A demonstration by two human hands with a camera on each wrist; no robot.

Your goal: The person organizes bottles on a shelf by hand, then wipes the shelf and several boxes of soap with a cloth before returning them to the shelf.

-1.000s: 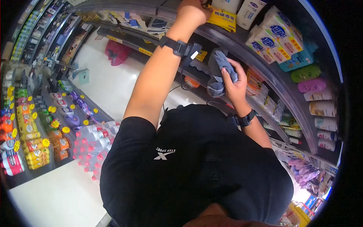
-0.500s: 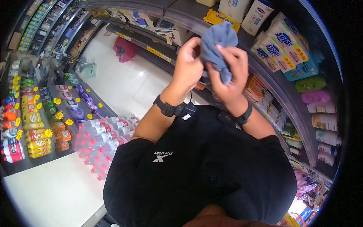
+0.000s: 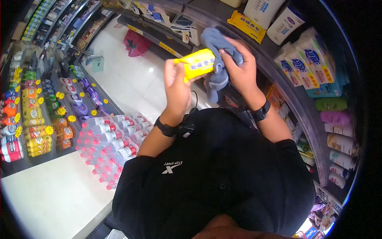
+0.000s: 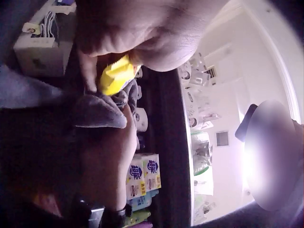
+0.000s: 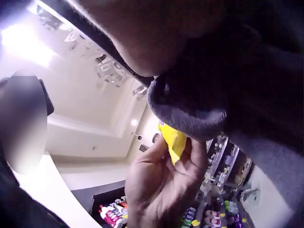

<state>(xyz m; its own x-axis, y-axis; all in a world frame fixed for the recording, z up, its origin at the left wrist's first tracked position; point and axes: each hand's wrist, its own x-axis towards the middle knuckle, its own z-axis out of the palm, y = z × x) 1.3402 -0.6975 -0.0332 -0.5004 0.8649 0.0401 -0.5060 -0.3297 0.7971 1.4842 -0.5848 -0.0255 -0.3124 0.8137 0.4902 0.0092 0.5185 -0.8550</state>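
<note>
Your left hand (image 3: 177, 87) has its fingers clamped on one end of a yellow packet (image 3: 199, 65) — held aloft in front of you, over the floor (image 3: 137, 79). Your right hand (image 3: 243, 73) grips a grey cloth (image 3: 215, 42) against the packet's other end. Beyond, another yellow pack (image 3: 246, 27) lies on the shelf (image 3: 267, 47) — just beside white bottles (image 3: 286, 27).
</note>
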